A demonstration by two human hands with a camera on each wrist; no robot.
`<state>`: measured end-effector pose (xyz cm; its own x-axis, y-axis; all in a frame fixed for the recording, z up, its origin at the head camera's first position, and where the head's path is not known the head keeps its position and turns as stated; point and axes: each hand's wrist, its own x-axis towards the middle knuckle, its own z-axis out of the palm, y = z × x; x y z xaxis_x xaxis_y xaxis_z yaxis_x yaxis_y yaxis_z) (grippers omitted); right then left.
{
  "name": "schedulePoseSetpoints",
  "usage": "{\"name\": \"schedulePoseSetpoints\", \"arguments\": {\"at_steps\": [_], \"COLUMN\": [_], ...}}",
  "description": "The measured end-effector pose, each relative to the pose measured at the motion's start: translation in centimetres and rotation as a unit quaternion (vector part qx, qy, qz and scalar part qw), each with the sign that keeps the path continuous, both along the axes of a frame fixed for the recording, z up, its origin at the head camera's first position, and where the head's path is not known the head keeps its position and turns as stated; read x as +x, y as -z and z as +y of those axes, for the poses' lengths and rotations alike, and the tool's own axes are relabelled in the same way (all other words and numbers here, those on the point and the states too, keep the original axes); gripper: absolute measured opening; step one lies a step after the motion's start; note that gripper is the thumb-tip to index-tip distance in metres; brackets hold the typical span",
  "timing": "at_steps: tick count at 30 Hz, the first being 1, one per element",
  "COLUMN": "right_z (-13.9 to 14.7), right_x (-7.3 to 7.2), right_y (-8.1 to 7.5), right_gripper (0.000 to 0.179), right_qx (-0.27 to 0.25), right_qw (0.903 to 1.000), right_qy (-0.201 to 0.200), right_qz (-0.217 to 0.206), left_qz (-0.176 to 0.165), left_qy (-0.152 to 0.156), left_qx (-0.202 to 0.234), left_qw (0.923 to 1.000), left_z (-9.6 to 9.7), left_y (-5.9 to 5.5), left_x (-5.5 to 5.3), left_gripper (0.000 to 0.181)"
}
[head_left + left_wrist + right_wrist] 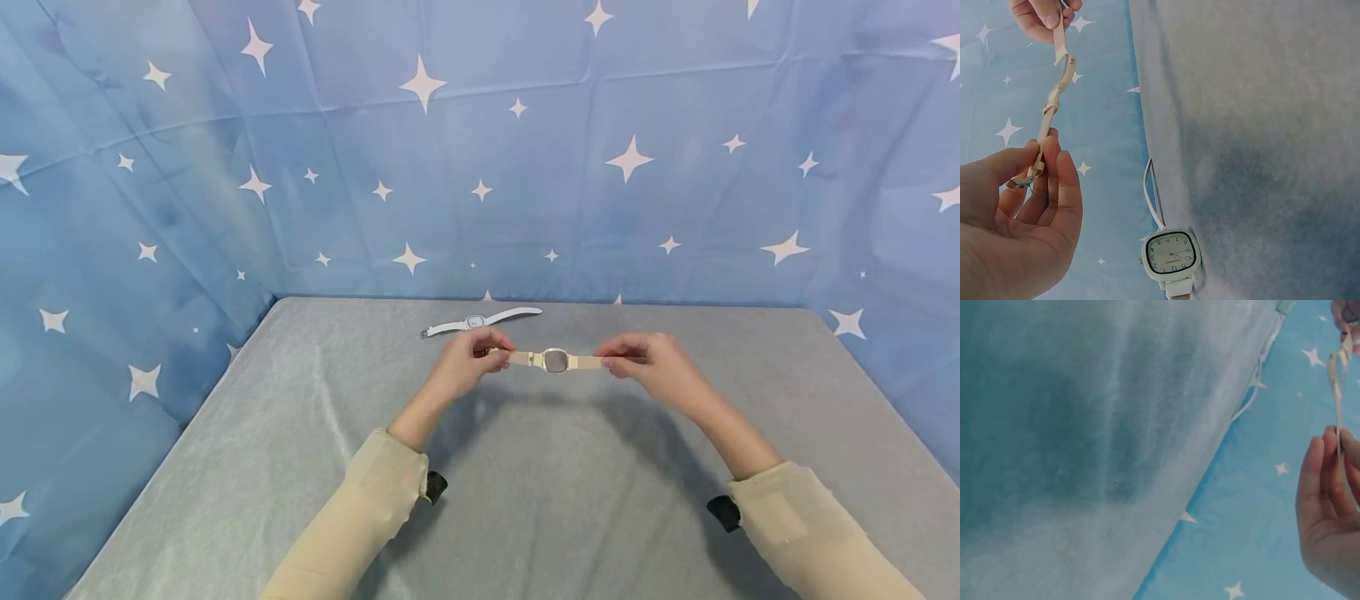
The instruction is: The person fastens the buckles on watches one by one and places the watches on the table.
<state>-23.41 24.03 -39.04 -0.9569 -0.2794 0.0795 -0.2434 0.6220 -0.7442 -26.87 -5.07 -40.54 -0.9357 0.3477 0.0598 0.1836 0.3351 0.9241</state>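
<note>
Between my two hands a beige wristwatch (556, 360) is stretched out lengthwise above the table, its squarish face toward the head camera. My left hand (474, 358) pinches the buckle end of the strap between thumb and fingers; the metal buckle (1019, 183) pokes out beside the fingers in the left wrist view. The other strap end is pinched by my right hand (651, 365), and part of the strap (1339, 412) shows edge-on in the right wrist view. Behind the left hand lies a white wristwatch (476, 322), its strap laid open and its dial (1172, 252) facing up.
A grey cloth-covered table (585, 500) spreads under both hands, with their shadows on it. A blue curtain with white stars (517, 167) hangs along the table's back and sides. Dark bands (724, 512) sit at both sleeve cuffs.
</note>
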Motion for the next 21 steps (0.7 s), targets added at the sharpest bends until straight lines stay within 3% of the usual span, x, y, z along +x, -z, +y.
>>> {"name": "schedulePoseSetpoints", "arguments": {"at_steps": [6, 15, 21], "right_z": [-0.03, 0.30, 0.36], "right_x": [-0.10, -0.20, 0.06], "right_y": [-0.27, -0.30, -0.71], "right_gripper": [0.022, 0.030, 0.031], "right_qx": [-0.092, -0.162, -0.215], "right_qw": [0.9958, 0.9862, 0.9748], "right_qy": [0.002, 0.006, 0.007], "right_qz": [-0.007, -0.036, -0.060], "left_qz": [-0.004, -0.017, -0.024], "left_qy": [-0.012, -0.014, -0.013], "left_qx": [0.022, 0.041, 0.067], "left_qw": [0.9997, 0.9989, 0.9974], "left_z": [-0.10, -0.47, -0.72], "left_y": [-0.15, -0.56, -0.58], "left_x": [-0.37, -0.41, -0.38], "left_gripper": [0.013, 0.017, 0.018]}}
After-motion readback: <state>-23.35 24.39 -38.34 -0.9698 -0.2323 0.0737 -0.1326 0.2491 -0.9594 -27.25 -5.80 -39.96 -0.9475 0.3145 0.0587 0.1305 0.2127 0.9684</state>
